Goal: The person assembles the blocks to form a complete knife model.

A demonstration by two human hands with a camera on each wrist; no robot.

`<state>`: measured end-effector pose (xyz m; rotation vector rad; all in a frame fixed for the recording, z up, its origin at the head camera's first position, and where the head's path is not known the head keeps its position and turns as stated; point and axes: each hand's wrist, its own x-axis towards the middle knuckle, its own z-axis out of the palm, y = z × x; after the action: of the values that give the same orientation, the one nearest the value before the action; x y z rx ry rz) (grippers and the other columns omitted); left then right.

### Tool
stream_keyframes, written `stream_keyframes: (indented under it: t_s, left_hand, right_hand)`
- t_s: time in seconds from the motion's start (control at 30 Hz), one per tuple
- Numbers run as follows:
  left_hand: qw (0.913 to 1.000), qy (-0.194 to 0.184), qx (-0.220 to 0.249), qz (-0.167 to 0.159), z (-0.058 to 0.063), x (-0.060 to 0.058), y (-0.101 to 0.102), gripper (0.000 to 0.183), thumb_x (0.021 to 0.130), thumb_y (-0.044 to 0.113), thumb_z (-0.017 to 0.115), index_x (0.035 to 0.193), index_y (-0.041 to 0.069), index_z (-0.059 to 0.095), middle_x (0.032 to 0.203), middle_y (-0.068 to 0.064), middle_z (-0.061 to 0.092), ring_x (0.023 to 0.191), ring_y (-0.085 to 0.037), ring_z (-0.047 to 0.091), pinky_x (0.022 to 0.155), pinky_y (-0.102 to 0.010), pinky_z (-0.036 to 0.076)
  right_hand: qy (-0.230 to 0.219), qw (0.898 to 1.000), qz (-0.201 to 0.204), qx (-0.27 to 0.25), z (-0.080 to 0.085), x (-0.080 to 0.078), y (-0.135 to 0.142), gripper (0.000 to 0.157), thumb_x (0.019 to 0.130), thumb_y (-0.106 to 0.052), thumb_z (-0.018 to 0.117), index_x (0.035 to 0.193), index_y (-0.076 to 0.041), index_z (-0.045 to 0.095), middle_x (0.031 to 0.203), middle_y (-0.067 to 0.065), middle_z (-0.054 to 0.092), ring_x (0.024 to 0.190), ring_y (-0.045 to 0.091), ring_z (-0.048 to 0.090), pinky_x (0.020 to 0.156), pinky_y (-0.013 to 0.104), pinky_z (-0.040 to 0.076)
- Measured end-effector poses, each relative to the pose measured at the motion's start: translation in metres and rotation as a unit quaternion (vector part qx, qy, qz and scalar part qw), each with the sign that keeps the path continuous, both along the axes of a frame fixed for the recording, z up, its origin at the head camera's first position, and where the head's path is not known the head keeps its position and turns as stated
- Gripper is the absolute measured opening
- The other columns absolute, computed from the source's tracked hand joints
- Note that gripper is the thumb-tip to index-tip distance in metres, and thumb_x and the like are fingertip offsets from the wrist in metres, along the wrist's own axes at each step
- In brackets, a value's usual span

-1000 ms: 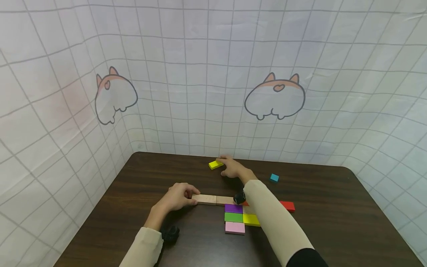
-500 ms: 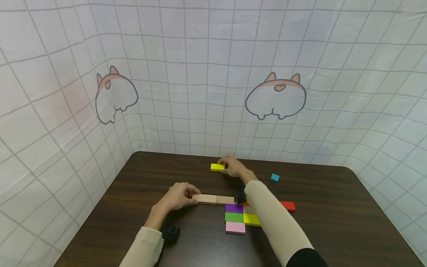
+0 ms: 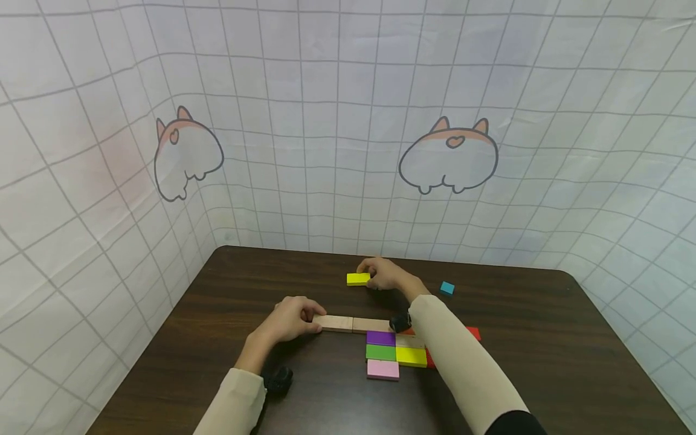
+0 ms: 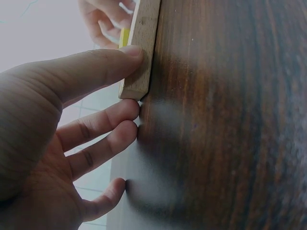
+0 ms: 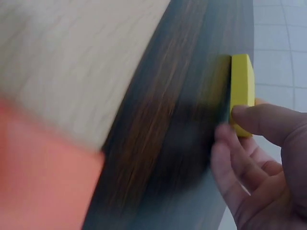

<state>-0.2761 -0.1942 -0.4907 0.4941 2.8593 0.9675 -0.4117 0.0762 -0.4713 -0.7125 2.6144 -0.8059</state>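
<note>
My right hand (image 3: 385,275) pinches one end of a yellow wooden block (image 3: 358,280) over the far part of the dark table. In the right wrist view the thumb (image 5: 261,122) lies on the yellow block's face, with fingers behind it. My left hand (image 3: 288,320) holds the left end of a plain wooden block (image 3: 336,324). The left wrist view shows the thumb (image 4: 108,67) on its near face and two fingertips at its end. A second plain block (image 3: 372,325) continues the row to the right, partly hidden by the right wrist's black camera.
Flat purple (image 3: 380,338), green (image 3: 380,352) and pink blocks (image 3: 383,370) lie in a column. Beside them are a plain block (image 3: 410,342), a yellow one (image 3: 411,356) and red ones, partly under the right sleeve. A small blue block (image 3: 447,288) lies behind that arm.
The yellow block has turned from slanted to level and come nearer and slightly right, carried by the right hand. My left hand has stayed on the plain block.
</note>
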Motion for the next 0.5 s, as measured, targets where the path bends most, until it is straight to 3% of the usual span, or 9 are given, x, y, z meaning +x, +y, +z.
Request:
stream_keyframes:
  t_s: [0.1,0.27,0.5]
  left_hand:
    - [1.0,0.002,-0.003,0.002,0.0,0.001,0.0,0.022,0.086,0.024,0.084,0.107,0.025,0.079,0.08,0.008,0.062,0.071,-0.012,0.052,0.075,-0.037,0.035]
    - [1.0,0.001,-0.003,0.003,0.0,0.001,0.001,0.023,0.086,0.024,0.084,0.108,0.025,0.079,0.08,0.008,0.061,0.072,-0.012,0.052,0.077,-0.038,0.036]
    - [1.0,0.0,-0.003,0.004,0.0,0.001,0.001,0.023,0.086,0.025,0.084,0.108,0.024,0.079,0.08,0.008,0.062,0.071,-0.012,0.052,0.076,-0.038,0.036]
  right_hand:
    - [-0.028,0.999,0.003,-0.015,0.002,0.004,0.008,0.038,0.093,0.002,0.067,0.128,-0.013,0.065,0.129,0.022,0.059,0.08,0.02,0.065,0.073,0.031,0.057]
    - [-0.049,0.998,0.006,-0.036,0.009,0.012,0.023,0.04,0.093,0.002,0.066,0.129,-0.015,0.065,0.14,0.025,0.054,0.084,0.018,0.068,0.078,0.032,0.059]
    - [-0.045,0.995,0.035,-0.081,0.02,0.032,0.047,0.041,0.092,0.002,0.067,0.129,-0.014,0.064,0.132,0.023,0.058,0.084,0.019,0.069,0.078,0.035,0.06]
